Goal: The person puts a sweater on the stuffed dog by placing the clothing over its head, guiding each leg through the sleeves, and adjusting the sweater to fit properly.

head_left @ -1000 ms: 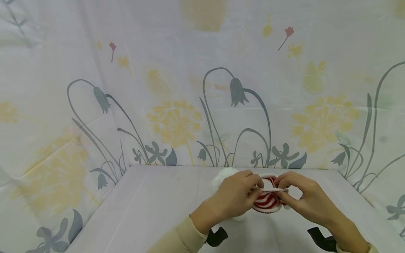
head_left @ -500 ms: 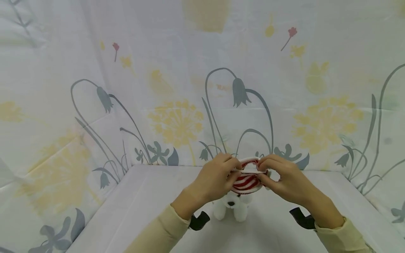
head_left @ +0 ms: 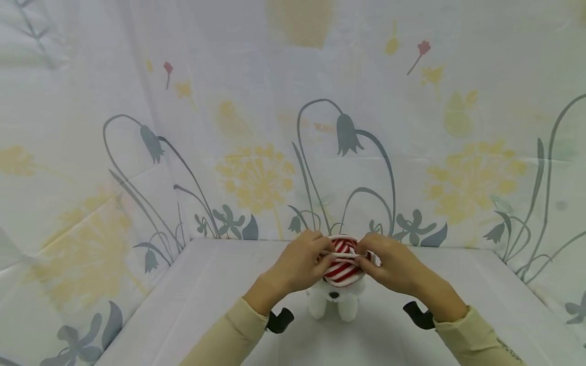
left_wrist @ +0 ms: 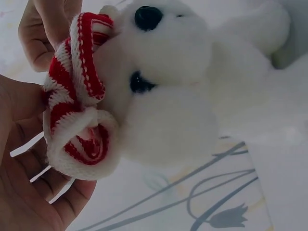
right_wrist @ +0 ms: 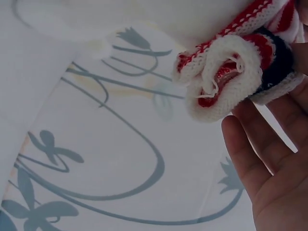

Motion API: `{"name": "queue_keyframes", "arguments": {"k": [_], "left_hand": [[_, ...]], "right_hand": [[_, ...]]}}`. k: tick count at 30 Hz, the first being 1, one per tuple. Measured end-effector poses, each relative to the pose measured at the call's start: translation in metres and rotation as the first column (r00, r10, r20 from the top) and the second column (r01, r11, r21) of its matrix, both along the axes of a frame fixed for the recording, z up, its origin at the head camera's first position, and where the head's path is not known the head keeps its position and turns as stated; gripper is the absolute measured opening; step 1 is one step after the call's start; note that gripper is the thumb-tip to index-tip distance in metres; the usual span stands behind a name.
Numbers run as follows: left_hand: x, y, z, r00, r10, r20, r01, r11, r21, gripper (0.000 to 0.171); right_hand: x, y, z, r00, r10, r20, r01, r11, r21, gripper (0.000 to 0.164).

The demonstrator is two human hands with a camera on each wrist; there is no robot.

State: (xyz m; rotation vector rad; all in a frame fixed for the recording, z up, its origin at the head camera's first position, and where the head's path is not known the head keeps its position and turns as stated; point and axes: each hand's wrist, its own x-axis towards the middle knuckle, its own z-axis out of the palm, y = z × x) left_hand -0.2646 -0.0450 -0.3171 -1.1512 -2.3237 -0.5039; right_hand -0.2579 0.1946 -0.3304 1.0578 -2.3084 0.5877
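Note:
A small knitted sweater (head_left: 341,273) with red and white stripes sits over the top of a white plush toy's (head_left: 346,306) head. My left hand (head_left: 296,263) pinches its open edge on the left. My right hand (head_left: 397,263) pinches the same edge on the right. In the left wrist view the plush toy (left_wrist: 168,122) shows two dark shiny spots of its face below the sweater (left_wrist: 62,103). A rolled white sleeve cuff lies beside my left fingers. Seen from the right wrist, the sweater (right_wrist: 231,79) also has a navy patch near my right hand (right_wrist: 279,178).
The plush toy stands on a white-covered table (head_left: 229,284). Behind it hangs a white sheet (head_left: 256,117) printed with grey and yellow flowers. Black curved pieces (head_left: 280,320) are at both wrists.
Both hands have carried the sweater leftward from beside the plush toy, raised it above the head, then lowered it onto the head. The hands have come closer together.

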Motion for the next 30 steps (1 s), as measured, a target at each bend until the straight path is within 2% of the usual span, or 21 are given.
{"name": "queue_keyframes", "arguments": {"k": [6,11,14,18,21,23,27,30], "left_hand": [[-0.002,-0.005,-0.005,0.999,-0.022,0.033,0.024,0.999,-0.034,0.008],[-0.005,-0.011,0.0,0.999,-0.031,0.016,0.032,0.996,-0.088,0.006],[-0.007,-0.015,0.012,0.999,-0.027,-0.026,0.023,0.992,-0.124,0.005],[-0.008,-0.024,0.033,0.994,-0.02,-0.108,0.005,0.99,-0.142,0.003],[-0.009,-0.029,0.046,0.984,-0.011,-0.179,-0.019,0.986,-0.164,0.004],[-0.01,-0.032,0.05,0.975,-0.003,-0.221,-0.039,0.981,-0.188,0.004],[-0.013,-0.034,0.042,0.968,-0.012,-0.251,-0.046,0.973,-0.225,0.003],[-0.016,-0.031,0.026,0.98,-0.015,-0.201,-0.033,0.972,-0.234,0.003]], "right_hand": [[0.001,-0.002,-0.006,0.999,-0.037,0.036,0.036,0.999,0.024,0.013],[0.0,-0.004,0.001,0.999,-0.034,0.006,0.034,0.998,0.051,0.012],[-0.001,-0.004,0.011,0.999,-0.022,-0.026,0.023,0.998,0.057,0.012],[-0.003,-0.009,0.026,0.998,-0.002,-0.059,0.006,0.998,0.06,0.012],[-0.002,-0.014,0.037,0.998,0.004,-0.059,0.0,0.998,0.064,0.012],[-0.002,-0.018,0.042,0.999,-0.008,-0.046,0.012,0.997,0.08,0.013],[-0.002,-0.023,0.045,0.999,-0.039,-0.007,0.039,0.988,0.149,0.012],[-0.003,-0.023,0.041,0.998,-0.058,0.021,0.053,0.978,0.204,0.008]]}}
